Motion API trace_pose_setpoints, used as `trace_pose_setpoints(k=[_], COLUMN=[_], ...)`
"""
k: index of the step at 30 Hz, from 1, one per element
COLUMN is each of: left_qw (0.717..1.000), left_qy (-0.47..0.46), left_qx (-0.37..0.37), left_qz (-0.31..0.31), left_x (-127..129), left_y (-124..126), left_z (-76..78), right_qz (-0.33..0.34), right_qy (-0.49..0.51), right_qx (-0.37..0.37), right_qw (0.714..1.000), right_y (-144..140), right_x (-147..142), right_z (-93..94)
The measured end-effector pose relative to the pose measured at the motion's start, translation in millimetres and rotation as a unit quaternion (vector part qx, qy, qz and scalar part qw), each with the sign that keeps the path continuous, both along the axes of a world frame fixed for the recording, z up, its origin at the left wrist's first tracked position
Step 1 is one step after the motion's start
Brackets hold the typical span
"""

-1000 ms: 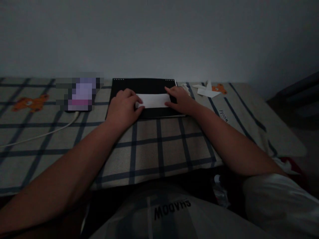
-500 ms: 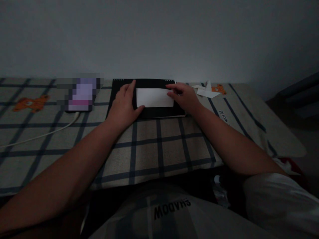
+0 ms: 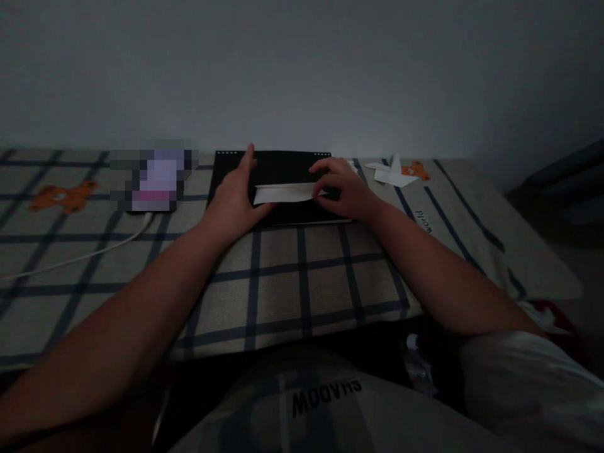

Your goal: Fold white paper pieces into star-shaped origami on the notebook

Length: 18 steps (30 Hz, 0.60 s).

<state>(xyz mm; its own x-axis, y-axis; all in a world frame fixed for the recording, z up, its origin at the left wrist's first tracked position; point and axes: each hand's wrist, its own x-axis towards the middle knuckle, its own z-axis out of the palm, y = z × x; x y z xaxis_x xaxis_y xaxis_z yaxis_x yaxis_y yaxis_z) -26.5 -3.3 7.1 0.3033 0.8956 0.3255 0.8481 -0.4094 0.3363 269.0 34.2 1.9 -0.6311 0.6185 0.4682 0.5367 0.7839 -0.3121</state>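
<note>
Pinching the white paper (image 3: 284,192) over the black pad (image 3: 283,168), right hand (image 3: 340,189) lifts its edge while left hand (image 3: 234,200) lies flat beside it; dim light risks a skewed crease.

Very dim room, muted grey cast, deep shadow along bottom edge, wide-angle bending at edges, grainy softness

On my pale grey shirt (image 3: 325,402), low in view under my arms, dark capital letters read "SHADOW" (upside down from where I look, so they show as "MOOVHS"). On the beige checked bedsheet with dark blue lines (image 3: 302,277), near my right forearm, a small dark word stands printed; it seems to read "world", though dimness blurs it.
</note>
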Motion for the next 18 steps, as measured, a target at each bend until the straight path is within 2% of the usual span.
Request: trace_pose_setpoints(k=[7, 18], left_qw=[0.994, 0.99], left_qy=[0.05, 0.097], left_qx=[-0.028, -0.017], left_qz=[-0.09, -0.103], left_x=[-1.8, -2.1], left_y=[3.0, -0.6], left_z=[-0.9, 4.9], right_qz=[0.041, 0.055], right_qy=[-0.044, -0.07], right_qx=[-0.06, -0.034], right_qw=[0.996, 0.995], right_y=[7.3, 3.9], right_x=[8.0, 8.0], right_z=[-3.7, -2.9])
